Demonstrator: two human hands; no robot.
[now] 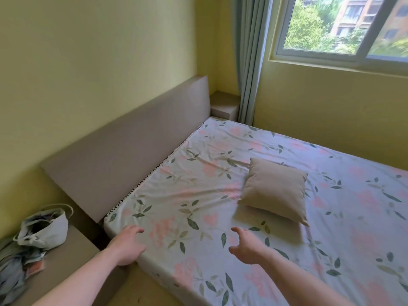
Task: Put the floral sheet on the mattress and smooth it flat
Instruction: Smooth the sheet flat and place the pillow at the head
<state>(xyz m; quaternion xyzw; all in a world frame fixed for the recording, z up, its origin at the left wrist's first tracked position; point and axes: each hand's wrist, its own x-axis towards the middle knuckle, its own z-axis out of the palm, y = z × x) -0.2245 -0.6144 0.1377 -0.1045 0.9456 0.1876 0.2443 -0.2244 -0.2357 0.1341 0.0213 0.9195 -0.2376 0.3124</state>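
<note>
Floral sheet (254,195) already covers the mattress, creased toward the headboard (132,151) at 11 o'clock. Left hand (128,244) rests with loose fingers on the near corner; right hand (245,248) hovers, grip wide and empty, apparently ready to smooth below the beige cushion (276,191).

Both forearms and hands, left (128,244) and right (246,247), are bare, without sleeves or jewellery.

Your sheet (265,250): right and near parts cut off by the frame. Mattress: covered, only a trim strip shows. Pillow (274,191): blurred. Bag (44,228) contents: unreadable. Window (344,27): cropped above.
</note>
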